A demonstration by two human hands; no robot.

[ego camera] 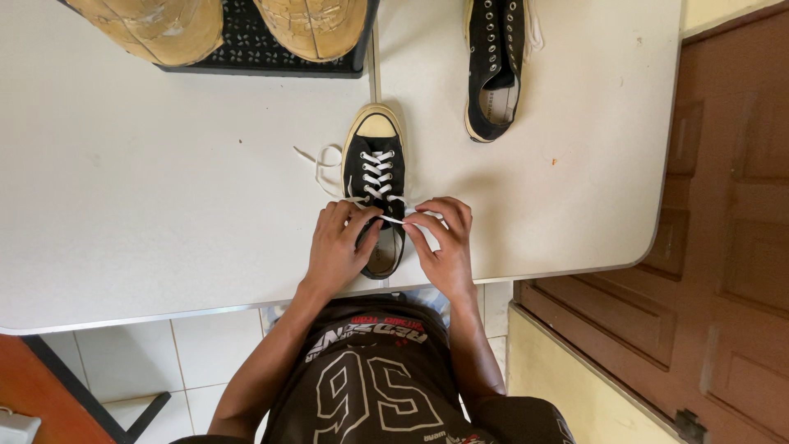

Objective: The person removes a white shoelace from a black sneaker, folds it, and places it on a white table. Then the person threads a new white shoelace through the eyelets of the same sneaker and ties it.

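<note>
A black low-top sneaker [374,168] with a cream toe cap lies on the white table [164,189], toe pointing away from me. White lace [376,174] crosses its eyelets, and a loose end [316,160] curls on the table to its left. My left hand [339,247] rests on the shoe's opening and pinches the lace near the top eyelets. My right hand [444,238] grips the lace end at the shoe's right side. A second black sneaker [493,66], without lacing in its eyelets, lies farther back to the right.
A black perforated tray [263,49] with two tan, woven-looking objects [156,25] sits at the table's far edge. A brown wooden door [731,247] stands to the right. White floor tiles [214,353] show below the table's near edge.
</note>
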